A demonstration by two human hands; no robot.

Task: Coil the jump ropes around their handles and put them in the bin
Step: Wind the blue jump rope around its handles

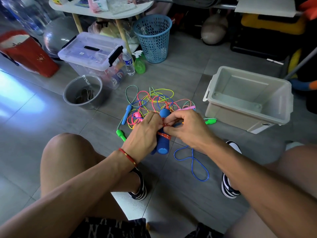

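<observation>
Gripping blue handles (162,143), the left hand (143,134) steadied them; the right hand (186,128) pinched red rope (165,135); bin (247,114) waited at two o'clock.

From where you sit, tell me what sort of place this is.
Probably a home storage or utility room. The floor is grey tile, with a lidded clear storage box, a blue mesh wastebasket and a spray bottle crowded round a small white table.

Matt plastic bin (281,107); glossy floor tiles (51,117).
</observation>
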